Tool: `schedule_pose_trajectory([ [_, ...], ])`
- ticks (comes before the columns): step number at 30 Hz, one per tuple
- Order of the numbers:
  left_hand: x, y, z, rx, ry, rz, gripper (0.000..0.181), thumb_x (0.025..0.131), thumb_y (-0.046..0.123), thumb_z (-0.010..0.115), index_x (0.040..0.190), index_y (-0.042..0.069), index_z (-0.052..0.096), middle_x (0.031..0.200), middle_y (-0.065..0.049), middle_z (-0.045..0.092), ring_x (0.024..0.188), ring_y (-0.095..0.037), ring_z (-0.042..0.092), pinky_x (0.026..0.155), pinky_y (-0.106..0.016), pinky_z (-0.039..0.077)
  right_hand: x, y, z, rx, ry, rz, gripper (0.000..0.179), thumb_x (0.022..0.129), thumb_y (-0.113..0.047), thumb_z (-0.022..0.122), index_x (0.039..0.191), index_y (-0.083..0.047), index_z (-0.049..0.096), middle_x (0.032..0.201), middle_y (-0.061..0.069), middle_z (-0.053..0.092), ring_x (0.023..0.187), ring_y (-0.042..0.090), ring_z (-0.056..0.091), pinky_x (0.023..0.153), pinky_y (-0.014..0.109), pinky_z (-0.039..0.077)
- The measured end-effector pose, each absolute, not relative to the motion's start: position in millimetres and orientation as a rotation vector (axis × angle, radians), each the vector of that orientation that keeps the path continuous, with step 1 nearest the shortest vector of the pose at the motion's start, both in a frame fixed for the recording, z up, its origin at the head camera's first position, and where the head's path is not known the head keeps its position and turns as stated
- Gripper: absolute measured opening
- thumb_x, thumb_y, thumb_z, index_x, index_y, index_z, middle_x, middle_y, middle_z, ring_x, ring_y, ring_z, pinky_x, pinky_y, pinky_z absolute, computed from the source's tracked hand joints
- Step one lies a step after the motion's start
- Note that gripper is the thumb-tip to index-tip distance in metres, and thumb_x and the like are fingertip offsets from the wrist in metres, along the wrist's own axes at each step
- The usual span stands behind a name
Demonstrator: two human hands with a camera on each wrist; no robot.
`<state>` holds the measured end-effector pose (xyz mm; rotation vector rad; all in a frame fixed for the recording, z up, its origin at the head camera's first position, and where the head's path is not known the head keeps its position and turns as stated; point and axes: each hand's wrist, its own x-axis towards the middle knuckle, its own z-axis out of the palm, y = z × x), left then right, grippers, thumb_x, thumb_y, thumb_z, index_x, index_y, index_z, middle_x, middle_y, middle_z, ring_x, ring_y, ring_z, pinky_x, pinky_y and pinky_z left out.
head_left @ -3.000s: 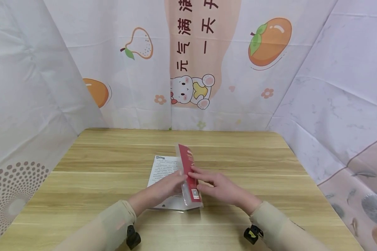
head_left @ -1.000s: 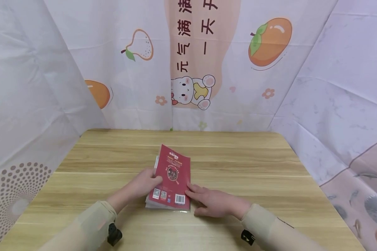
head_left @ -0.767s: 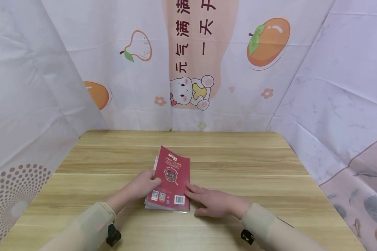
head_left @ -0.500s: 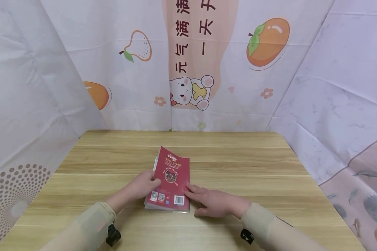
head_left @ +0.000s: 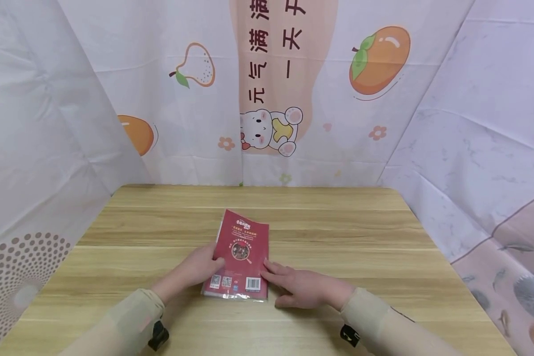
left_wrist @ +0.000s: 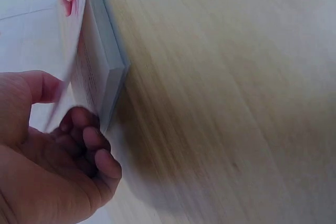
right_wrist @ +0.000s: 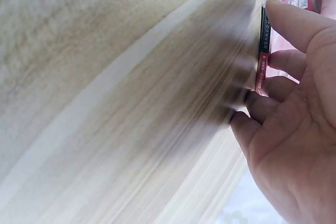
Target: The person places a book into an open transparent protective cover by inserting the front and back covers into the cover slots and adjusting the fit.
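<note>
A red-covered book (head_left: 244, 262) lies back cover up on the wooden table, its cover slightly raised along the left edge. My left hand (head_left: 199, 267) pinches that raised cover by its left edge. In the left wrist view the cover stands between the thumb (left_wrist: 42, 85) and the curled fingers (left_wrist: 94, 145), apart from the white page block (left_wrist: 107, 72) below. My right hand (head_left: 300, 286) rests at the book's right side, fingertips touching the spine edge. The right wrist view shows the dark and red spine (right_wrist: 263, 51) against these loosely extended fingers (right_wrist: 283, 90).
The wooden table (head_left: 338, 222) spreads around the book on all sides. A white printed curtain (head_left: 196, 118) hangs behind it, with more sheets at the left and right. Both wrists carry a small black camera, such as the left one (head_left: 158, 336).
The cover swung from upright over to the left, hiding the printed page. In the last half second its left edge came lower with my left hand; my right hand stayed at the spine.
</note>
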<state>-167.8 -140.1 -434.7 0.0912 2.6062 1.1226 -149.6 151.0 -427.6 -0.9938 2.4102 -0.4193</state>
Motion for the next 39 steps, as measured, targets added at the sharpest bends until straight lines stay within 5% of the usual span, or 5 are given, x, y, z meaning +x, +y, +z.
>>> schedule_pose_trajectory([
  [6,-173.8,-147.0,-443.9,0.137,2.715,1.009,0.069,0.093,0.02,0.072,0.149,-0.005,0.039,0.113,-0.015,0.063,0.098,-0.023,0.065,0.09,-0.048,0.057,-149.9,151.6,-428.4,-0.979,2.407,-0.433,0.073,0.1,-0.041,0.064,0.163,-0.029,0.028,0.171,-0.005,0.015,0.155,0.02,0.025,0.12,0.042,0.034],
  [12,-177.2,-149.9,-448.6,0.157,2.804,0.887,0.087,0.091,0.027,0.078,0.159,-0.001,0.03,0.138,-0.024,0.043,0.115,-0.033,0.053,0.1,-0.053,0.051,-150.5,151.8,-429.2,-0.973,2.405,-0.432,0.073,0.1,-0.042,0.063,0.163,-0.028,0.027,0.172,-0.004,0.014,0.155,0.022,0.024,0.121,0.043,0.032],
  [24,-178.0,-145.6,-443.6,0.308,2.884,0.707,0.066,0.09,0.027,0.079,0.146,0.003,0.053,0.144,-0.021,0.041,0.126,-0.04,0.041,0.104,-0.058,0.044,-152.2,149.5,-429.7,-0.938,2.464,-0.539,0.078,0.102,-0.043,0.06,0.163,-0.011,0.023,0.171,0.011,0.01,0.151,0.027,0.032,0.119,0.043,0.035],
  [32,-183.0,-137.6,-442.8,0.368,2.848,0.717,0.043,0.09,0.018,0.077,0.13,0.008,0.063,0.137,-0.013,0.049,0.123,-0.035,0.046,0.103,-0.056,0.047,-152.6,149.4,-428.5,-0.769,2.451,-0.679,0.081,0.099,-0.051,0.062,0.165,-0.026,0.022,0.167,0.018,0.024,0.152,0.05,0.014,0.117,0.067,0.024],
  [39,-185.6,-125.9,-438.0,0.398,2.835,0.719,0.032,0.081,0.008,0.077,0.109,0.009,0.064,0.127,-0.01,0.052,0.11,-0.035,0.048,0.095,-0.055,0.05,-157.3,153.6,-424.2,-0.586,2.159,-1.133,0.088,0.1,-0.045,0.062,0.166,-0.026,0.008,0.167,0.007,0.028,0.154,0.03,0.026,0.121,0.061,0.021],
])
